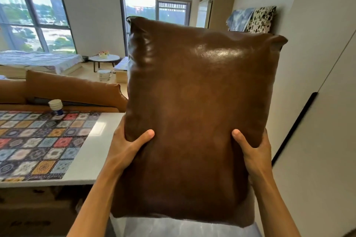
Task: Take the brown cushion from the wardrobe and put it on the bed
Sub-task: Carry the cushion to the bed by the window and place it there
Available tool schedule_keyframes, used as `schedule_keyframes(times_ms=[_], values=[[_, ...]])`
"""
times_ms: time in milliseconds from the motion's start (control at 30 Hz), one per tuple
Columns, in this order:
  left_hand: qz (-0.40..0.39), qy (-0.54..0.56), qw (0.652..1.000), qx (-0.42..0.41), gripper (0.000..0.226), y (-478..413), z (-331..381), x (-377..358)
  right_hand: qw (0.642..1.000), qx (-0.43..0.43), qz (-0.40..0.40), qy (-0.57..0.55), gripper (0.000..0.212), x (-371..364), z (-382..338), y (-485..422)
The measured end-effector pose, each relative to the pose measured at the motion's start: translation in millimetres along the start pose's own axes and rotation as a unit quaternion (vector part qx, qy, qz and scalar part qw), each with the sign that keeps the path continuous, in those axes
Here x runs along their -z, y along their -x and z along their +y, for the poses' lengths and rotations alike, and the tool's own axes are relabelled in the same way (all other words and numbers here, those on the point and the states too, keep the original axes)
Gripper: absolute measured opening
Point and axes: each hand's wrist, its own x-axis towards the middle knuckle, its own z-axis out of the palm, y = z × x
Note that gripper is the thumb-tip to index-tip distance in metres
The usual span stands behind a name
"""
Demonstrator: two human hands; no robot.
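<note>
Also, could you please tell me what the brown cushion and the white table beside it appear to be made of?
The brown cushion looks like leather or faux leather, smooth and semi-glossy: window light glints off its upper face and it puckers at the corners. The white table looks like polished stone or glossy laminate, judging by the soft sheen on its top.

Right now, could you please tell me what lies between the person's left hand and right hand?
In the head view, the glossy brown leather-look cushion fills that gap; the left hand and right hand grip its sides.
</note>
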Motion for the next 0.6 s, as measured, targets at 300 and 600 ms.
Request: schedule_keyframes(times_ms=[300,600], values=[[-0.011,-0.023,0.999,0.031,0.09,-140,-48,-61,0.999,-0.051,0.007,-0.003,0.101,-54,67,-124],[0.025,-0.006,0.996,0.088,0.101,-291,-98,-160,0.995,-0.094,-0.042,0.007,0.132,-103,148,-300]])
